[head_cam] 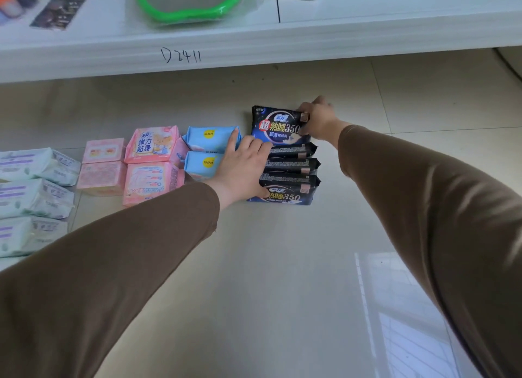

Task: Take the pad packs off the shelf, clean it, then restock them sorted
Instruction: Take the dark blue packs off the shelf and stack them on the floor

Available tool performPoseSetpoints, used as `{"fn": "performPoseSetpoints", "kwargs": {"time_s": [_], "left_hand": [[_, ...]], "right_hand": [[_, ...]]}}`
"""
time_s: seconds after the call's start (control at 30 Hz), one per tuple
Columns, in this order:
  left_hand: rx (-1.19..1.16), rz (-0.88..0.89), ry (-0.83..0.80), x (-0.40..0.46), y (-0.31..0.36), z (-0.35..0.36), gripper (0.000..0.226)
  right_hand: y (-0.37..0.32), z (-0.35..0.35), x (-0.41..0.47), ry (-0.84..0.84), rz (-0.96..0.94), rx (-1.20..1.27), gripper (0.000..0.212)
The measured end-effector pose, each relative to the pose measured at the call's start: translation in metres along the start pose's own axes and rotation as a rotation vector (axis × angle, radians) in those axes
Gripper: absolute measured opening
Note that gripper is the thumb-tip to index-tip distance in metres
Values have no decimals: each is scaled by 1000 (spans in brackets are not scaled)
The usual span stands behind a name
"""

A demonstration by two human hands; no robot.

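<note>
Two hands point(243, 163) point(317, 118) (brown sleeves), dark packs point(288, 157)

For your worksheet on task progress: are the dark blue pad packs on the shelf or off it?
Off: the dark blue pad packs lie on the floor below the white shelf.

Both my arms are covered in long brown sleeves of a plain, smooth fabric with no print, buttons or stripes. My left sleeve point(118, 253) ends in a simple hem at the wrist, with soft folds gathered just behind it. My right sleeve point(440, 208) has the same brown cloth and a faint sheen along its upper side. My left hand point(243, 166) and right hand point(317, 118) are bare.
</note>
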State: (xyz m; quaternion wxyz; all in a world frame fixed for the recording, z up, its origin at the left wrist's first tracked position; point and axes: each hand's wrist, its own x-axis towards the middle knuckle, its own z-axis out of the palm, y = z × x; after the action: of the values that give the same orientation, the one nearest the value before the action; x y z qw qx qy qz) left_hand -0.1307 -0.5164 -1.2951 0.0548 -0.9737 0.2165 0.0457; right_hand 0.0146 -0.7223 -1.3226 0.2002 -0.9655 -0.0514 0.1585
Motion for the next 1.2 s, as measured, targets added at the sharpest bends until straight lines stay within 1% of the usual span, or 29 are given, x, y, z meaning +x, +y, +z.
{"fn": "performPoseSetpoints", "kwargs": {"time_s": [0.07,0.17,0.23,0.33,0.43,0.5,0.6,0.73,0.8,0.97,1.2], "left_hand": [[17,-19,-13,4,2,-1,104],[49,-60,-10,10,6,-3,103],[58,-95,-13,14,8,-3,101],[66,-141,2,18,9,-4,105],[25,-160,49,16,9,-1,110],[12,-152,72,12,8,-1,114],[-33,-147,20,8,6,-3,126],[-51,-157,-32,6,4,-4,135],[-43,-154,-34,6,3,-6,135],[-31,-141,-13,6,2,-11,134],[2,-127,-30,7,2,-13,131]], "right_hand": [[2,-2,-4,28,-71,50,38],[-1,-9,-19,4,-128,284,14],[-4,-15,-29,-30,-158,357,11],[-6,-20,-41,-34,-180,405,11],[-7,-17,-49,-73,-126,455,16],[-7,-14,-54,-82,-97,491,15],[-8,-11,-56,-84,-84,570,13],[-5,-7,-51,-96,-79,550,32],[-4,-6,-49,-99,-70,532,36],[-4,-9,-50,-91,-59,532,36],[-6,-10,-51,-104,-49,518,34]]}}
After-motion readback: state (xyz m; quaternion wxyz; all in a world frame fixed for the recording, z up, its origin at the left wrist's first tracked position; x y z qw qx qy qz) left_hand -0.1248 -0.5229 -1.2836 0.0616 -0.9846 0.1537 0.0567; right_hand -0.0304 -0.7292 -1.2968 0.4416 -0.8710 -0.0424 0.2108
